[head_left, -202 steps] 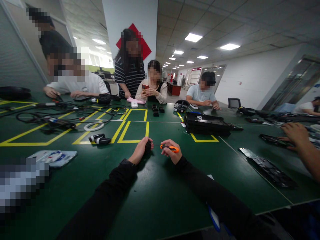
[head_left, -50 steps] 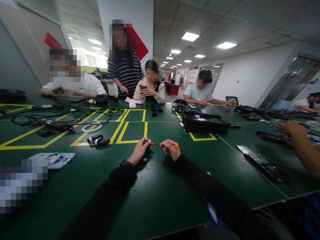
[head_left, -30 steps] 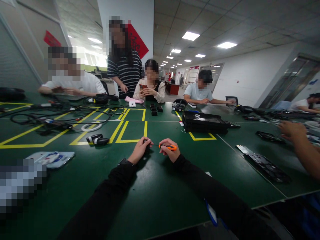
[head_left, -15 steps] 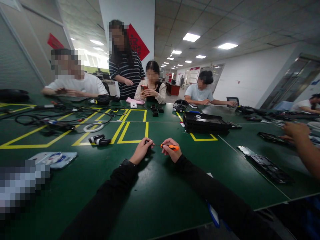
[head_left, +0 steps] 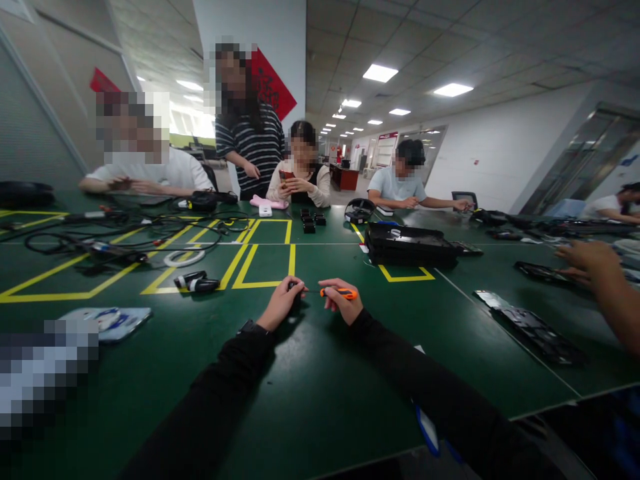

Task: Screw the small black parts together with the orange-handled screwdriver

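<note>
screwdriver (head_left: 339, 292) gripped by right hand (head_left: 343, 303); left hand (head_left: 283, 305) pinches small black part (head_left: 296, 296).

A green table (head_left: 310, 400) marked with yellow tape (head_left: 260, 263); cables (head_left: 125, 230), a white ring (head_left: 183, 256) and black trays (head_left: 410, 245) lie on it.

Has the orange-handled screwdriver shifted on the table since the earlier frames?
No. The orange-handled screwdriver stays in the right hand, just below the lower right corner of the yellow taped rectangle, tip toward the small black part in the left hand.
</note>
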`<state>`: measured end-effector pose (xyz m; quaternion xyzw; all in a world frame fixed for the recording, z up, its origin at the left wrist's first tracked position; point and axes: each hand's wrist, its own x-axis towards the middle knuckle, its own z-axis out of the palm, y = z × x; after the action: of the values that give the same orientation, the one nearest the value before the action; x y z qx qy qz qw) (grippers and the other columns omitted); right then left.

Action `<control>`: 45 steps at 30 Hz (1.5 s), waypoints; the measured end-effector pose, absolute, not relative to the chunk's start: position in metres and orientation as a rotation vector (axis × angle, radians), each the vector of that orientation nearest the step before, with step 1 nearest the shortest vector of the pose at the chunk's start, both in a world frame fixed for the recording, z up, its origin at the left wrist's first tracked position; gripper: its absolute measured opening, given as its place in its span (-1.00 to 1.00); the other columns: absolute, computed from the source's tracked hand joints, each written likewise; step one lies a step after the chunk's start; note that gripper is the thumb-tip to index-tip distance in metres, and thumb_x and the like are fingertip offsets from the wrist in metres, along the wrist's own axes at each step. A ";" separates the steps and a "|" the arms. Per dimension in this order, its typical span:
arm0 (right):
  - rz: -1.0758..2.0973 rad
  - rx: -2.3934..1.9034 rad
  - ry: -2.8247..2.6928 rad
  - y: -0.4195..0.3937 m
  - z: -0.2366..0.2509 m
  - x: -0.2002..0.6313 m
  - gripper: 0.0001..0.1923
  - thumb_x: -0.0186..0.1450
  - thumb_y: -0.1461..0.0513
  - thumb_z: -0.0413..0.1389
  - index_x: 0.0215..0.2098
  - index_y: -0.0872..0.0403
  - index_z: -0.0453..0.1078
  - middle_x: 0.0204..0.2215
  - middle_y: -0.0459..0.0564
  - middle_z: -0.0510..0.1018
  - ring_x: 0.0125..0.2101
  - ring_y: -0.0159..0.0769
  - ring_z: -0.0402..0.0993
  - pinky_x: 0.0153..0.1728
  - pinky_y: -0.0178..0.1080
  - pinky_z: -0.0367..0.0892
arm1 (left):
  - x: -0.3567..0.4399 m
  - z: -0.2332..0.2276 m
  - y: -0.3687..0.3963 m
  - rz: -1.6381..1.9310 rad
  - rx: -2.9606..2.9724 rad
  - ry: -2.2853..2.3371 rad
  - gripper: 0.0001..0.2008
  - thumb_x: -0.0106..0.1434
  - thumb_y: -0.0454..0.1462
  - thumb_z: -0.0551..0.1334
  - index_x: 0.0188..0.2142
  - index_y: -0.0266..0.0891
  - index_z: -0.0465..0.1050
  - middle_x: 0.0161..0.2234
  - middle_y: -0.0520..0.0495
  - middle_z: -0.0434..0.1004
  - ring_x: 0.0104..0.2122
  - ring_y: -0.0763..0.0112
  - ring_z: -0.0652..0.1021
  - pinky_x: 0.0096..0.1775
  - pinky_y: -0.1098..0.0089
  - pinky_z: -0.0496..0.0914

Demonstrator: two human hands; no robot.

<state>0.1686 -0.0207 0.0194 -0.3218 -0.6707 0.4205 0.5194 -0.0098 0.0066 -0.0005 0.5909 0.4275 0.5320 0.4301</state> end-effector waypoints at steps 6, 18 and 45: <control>0.968 -0.750 -1.651 -0.020 0.017 0.169 -0.87 0.07 0.25 0.08 -0.38 0.11 0.35 -0.54 -0.10 0.39 -0.66 -0.50 0.25 -0.68 -0.43 0.17 | -0.010 0.000 0.006 1.312 1.456 1.066 -0.70 0.05 -0.05 0.15 -0.36 -0.24 0.28 -0.40 -0.04 0.46 -0.44 0.40 0.48 -0.34 0.39 0.32; 1.087 -0.782 -1.542 -0.020 0.019 0.167 -0.78 0.13 0.19 0.03 -0.26 0.10 0.27 -0.66 -0.18 0.37 -0.74 -0.53 0.20 -0.73 -0.45 0.11 | -0.009 0.000 0.005 1.329 1.473 1.075 -0.70 0.05 -0.05 0.14 -0.37 -0.24 0.29 -0.42 -0.03 0.45 -0.46 0.42 0.47 -0.35 0.40 0.32; 1.150 -0.758 -1.494 -0.016 0.015 0.168 -0.76 0.14 0.15 -0.01 -0.26 0.09 0.29 -0.68 -0.18 0.36 -0.75 -0.52 0.19 -0.72 -0.43 0.12 | -0.011 -0.002 0.006 1.322 1.491 1.089 -0.71 0.06 -0.05 0.13 -0.36 -0.23 0.30 -0.41 -0.03 0.46 -0.45 0.43 0.47 -0.37 0.43 0.30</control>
<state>0.1679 -0.0164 0.0152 -0.3170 -0.6250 0.4810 0.5269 -0.0105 0.0056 -0.0015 0.5953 0.4348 0.5280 0.4216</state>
